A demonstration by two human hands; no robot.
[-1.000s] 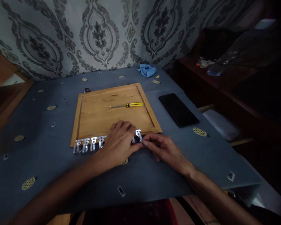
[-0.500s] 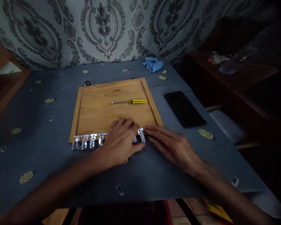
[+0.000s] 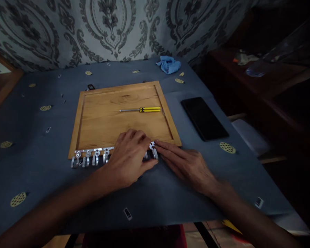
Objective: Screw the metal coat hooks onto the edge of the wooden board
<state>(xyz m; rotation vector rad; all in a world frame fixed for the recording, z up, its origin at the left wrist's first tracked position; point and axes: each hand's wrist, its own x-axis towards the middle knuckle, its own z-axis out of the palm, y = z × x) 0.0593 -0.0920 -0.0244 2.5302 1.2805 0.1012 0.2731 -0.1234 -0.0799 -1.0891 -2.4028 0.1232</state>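
A metal hook rail (image 3: 89, 156) with several silver hooks lies along the near edge of a wooden panel (image 3: 105, 124). My left hand (image 3: 129, 158) rests palm down over the middle of the rail, fingers curled on it and hiding that stretch. My right hand (image 3: 186, 163) lies flat beside the rail's right end, fingers stretched out and touching the last hook (image 3: 153, 151). A yellow-handled screwdriver (image 3: 141, 110) lies on the panel, apart from both hands.
A dark blue cloth (image 3: 41, 179) with round yellow marks covers the table. A black phone (image 3: 203, 117) lies right of the panel, a blue rag (image 3: 168, 65) at the back. Dark wooden furniture (image 3: 263, 82) stands to the right, patterned wallpaper behind.
My right hand has gone from pinching the rail's right end to lying flat with fingers stretched beside it. The left hand stays on the rail. The view has shifted a little.
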